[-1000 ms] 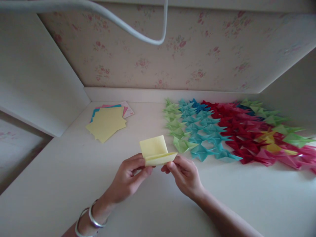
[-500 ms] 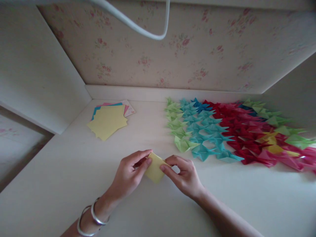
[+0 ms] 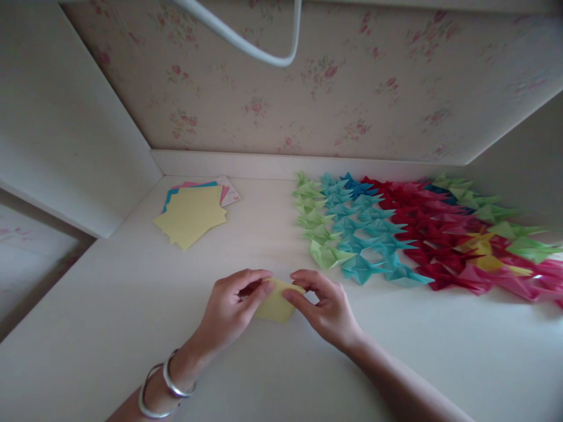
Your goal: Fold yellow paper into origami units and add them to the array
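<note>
paper (image 3: 276,306), pale yellow and folded small, is sitting nearer the wearer than the sheet stack (image 3: 193,214) and to the right of it, between two hands. the left hand (image 3: 233,305), the closer of the two to the sheet stack, is pinching the paper's upper left part, its thumb lying on the face and its forefinger reaching behind. the right hand (image 3: 328,310), farther right of the sheet stack, is holding the upper right corner just as narrowly, thumb in front, forefinger curling behind. whether the paper is touching the bench (image 3: 272,375), i cannot tell. two silvery bangles (image 3: 175,391) are circling the left wrist, nearer the wearer than the sheet stack. the sheet stack itself is fanning out, yellow on top, with blue, pink and whitish edges peeping from under. well to the right of the sheet stack, folded paper shapes (image 3: 424,234) are lying in rows, running from light green through teal and red to pink. behind the sheet stack, flowered wallpaper (image 3: 259,108) is rising, and a white bent rod (image 3: 246,44) is hanging above and to the right.
</note>
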Motion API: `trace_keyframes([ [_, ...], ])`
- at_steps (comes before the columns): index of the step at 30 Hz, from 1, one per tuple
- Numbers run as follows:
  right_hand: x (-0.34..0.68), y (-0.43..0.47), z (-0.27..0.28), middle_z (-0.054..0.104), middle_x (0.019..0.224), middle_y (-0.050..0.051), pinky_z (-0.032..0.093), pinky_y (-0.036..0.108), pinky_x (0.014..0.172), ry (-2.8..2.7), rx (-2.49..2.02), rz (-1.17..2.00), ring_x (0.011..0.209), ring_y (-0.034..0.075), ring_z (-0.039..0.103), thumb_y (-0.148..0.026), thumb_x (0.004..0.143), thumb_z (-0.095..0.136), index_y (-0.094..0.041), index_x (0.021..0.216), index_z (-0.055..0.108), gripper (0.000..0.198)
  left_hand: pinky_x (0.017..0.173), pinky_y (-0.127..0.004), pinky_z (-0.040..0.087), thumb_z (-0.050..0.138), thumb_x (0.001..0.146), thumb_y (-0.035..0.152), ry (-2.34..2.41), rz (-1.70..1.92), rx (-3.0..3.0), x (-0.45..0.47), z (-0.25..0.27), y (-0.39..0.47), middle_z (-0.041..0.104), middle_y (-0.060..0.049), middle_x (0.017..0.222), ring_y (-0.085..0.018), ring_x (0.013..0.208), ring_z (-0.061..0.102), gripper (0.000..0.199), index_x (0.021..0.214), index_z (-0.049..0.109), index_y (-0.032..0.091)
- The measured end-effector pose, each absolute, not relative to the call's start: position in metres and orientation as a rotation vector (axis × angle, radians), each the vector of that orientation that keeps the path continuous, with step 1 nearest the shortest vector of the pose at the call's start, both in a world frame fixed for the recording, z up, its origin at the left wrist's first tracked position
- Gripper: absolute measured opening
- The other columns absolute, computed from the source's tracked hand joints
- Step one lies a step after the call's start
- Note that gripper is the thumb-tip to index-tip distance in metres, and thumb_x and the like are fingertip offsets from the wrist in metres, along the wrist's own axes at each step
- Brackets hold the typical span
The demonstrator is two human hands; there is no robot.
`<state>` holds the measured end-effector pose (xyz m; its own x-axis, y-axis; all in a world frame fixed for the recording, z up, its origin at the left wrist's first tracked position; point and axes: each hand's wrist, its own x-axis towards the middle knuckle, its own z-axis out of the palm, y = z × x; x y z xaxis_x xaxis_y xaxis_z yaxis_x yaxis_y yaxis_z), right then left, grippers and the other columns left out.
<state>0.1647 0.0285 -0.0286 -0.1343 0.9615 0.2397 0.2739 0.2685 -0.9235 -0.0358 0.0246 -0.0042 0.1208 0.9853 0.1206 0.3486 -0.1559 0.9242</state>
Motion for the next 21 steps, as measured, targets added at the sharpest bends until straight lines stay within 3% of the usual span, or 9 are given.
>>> trace_keyframes([
  [6, 0.168, 0.031, -0.024, 0.074, 0.082, 0.003, 0.055, 0.02, 0.062, -1.591, -1.078, 0.996, 0.066, 0.012, 0.067, -0.027, 0.086, 0.069, -0.02, 0.095, 0.071, 0.012, 0.066, -0.019, 0.057, 0.062, 0.09, 0.028, 1.402, 1.038, 1.683, -0.036, -0.007, 0.029, 0.079, -0.003, 0.087, -0.015, 0.073, 0.073, 0.017, 0.096, 0.076, 0.02],
  [13, 0.172, 0.033, -0.016, 0.074, 0.077, 0.004, 0.053, 0.021, 0.058, -1.632, -1.009, 1.083, 0.064, 0.013, 0.067, -0.024, 0.089, 0.065, -0.018, 0.088, 0.073, 0.01, 0.074, -0.022, 0.058, 0.062, 0.091, 0.028, 1.428, 1.081, 1.72, -0.037, -0.009, 0.03, 0.08, -0.004, 0.094, -0.017, 0.082, 0.075, 0.018, 0.097, 0.077, 0.02],
  [21, 0.172, 0.034, -0.015, 0.076, 0.099, 0.008, 0.06, 0.028, 0.072, -1.718, -0.953, 1.134, 0.083, 0.018, 0.072, -0.022, 0.087, 0.067, -0.018, 0.093, 0.069, 0.007, 0.072, -0.022, 0.057, 0.06, 0.092, 0.022, 1.453, 1.17, 1.845, -0.038, -0.005, 0.027, 0.08, -0.003, 0.088, -0.017, 0.077, 0.074, 0.015, 0.092, 0.075, 0.02],
])
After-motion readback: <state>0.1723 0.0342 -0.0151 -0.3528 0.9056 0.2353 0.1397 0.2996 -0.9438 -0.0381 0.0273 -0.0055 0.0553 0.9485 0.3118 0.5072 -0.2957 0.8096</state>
